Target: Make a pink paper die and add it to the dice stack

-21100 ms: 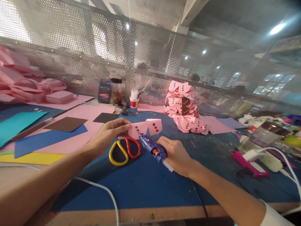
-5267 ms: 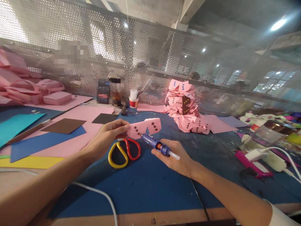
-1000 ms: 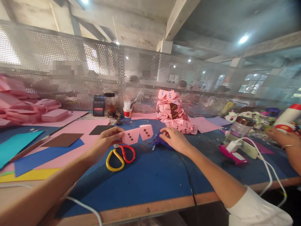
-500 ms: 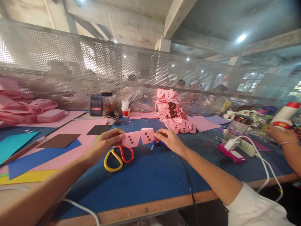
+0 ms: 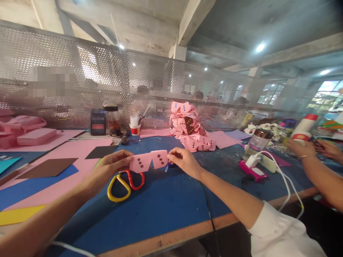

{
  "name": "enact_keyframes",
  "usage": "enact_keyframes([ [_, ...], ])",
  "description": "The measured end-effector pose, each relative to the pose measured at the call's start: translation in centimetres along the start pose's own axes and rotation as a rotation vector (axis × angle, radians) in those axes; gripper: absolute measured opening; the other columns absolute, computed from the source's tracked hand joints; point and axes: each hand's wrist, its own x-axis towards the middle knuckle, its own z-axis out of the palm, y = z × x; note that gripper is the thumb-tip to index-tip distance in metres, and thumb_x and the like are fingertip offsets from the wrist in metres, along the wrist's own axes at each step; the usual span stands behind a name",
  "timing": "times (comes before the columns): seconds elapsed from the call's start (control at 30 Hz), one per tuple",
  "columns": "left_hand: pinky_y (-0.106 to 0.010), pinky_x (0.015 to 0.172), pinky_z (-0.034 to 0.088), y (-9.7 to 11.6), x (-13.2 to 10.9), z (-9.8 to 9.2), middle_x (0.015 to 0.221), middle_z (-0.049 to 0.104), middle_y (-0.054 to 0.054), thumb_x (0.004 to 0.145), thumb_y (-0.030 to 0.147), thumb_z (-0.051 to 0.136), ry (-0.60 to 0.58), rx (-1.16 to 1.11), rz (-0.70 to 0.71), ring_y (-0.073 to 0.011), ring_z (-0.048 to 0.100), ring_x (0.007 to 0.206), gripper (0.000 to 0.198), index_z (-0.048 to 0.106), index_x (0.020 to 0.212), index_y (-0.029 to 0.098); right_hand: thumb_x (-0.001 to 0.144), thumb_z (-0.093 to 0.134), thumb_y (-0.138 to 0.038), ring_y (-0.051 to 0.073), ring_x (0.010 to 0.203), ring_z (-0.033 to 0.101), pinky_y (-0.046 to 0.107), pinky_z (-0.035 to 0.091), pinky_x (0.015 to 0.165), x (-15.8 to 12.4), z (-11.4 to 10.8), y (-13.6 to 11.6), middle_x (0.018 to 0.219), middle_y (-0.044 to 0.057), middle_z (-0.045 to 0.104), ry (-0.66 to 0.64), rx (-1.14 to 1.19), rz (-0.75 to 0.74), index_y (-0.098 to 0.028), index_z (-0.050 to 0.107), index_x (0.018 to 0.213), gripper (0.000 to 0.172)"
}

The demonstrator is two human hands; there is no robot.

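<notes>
A notched pink paper strip (image 5: 146,160) with dark squares (image 5: 140,163) is held above the tabletop (image 5: 166,210).

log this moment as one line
left hand: holding notched pink strip, left end | right hand: pinching right end | scissors: on blue tabletop

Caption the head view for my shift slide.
Left hand and right hand hold a notched pink sheet near red-and-yellow scissors on a blue tabletop.

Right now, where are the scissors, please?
In the head view, the scissors lie left of centre on the blue tabletop, just below the left hand and the pink paper piece it holds.
</notes>
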Motion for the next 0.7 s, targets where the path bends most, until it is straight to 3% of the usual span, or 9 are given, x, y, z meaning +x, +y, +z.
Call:
enact_keyframes([
  [0.2, -0.03, 0.088, 0.055, -0.3, -0.1, -0.2, 0.108, 0.074, -0.004, 0.086, 0.047, 0.069, -0.01, 0.018, -0.03, -0.0208, 0.07, 0.093, 0.042, 0.067, 0.118, 0.021, 0.09, 0.061, -0.034, 0.013, 0.069, 0.063, 0.026, 0.05, 0.07, 0.1, -0.2, 0.3, 0.075, -0.001, 0.068, 0.083, -0.039, -0.044, -0.02, 0.065, 0.086, 0.015],
  [0.33, -0.033, 0.092, 0.056, 0.0, -0.1, -0.5, 0.116, 0.073, -0.006, 0.085, 0.05, 0.068, 0.017, 0.034, -0.017, -0.0238, 0.071, 0.099, 0.053, 0.061, 0.131, 0.025, 0.091, 0.06, -0.035, 0.013, 0.067, 0.063, 0.025, 0.05, 0.069, 0.6, -1.4, 0.3, 0.072, -0.001, 0.067, 0.142, -0.037, -0.056, -0.02, 0.064, 0.085, 0.016],
  [0.5, -0.033, 0.094, 0.055, 0.5, -0.1, -0.5, 0.119, 0.072, -0.006, 0.082, 0.054, 0.069, 0.061, 0.045, -0.001, -0.0267, 0.069, 0.107, 0.059, 0.059, 0.133, 0.027, 0.09, 0.061, -0.039, 0.014, 0.067, 0.064, 0.026, 0.052, 0.068, 1.9, -4.9, 0.5, 0.072, -0.001, 0.066, 0.28, -0.054, -0.108, -0.02, 0.064, 0.086, 0.02],
  [0.7, -0.036, 0.096, 0.054, 0.2, 0.2, -0.6, 0.119, 0.071, -0.007, 0.08, 0.056, 0.07, 0.121, 0.058, -0.011, -0.0278, 0.07, 0.106, 0.058, 0.063, 0.129, 0.025, 0.084, 0.066, -0.042, 0.015, 0.069, 0.064, 0.027, 0.053, 0.07, 3.3, -10.9, 1.6, 0.072, 0.001, 0.067, 0.482, -0.087, -0.124, -0.019, 0.065, 0.084, 0.023],
])
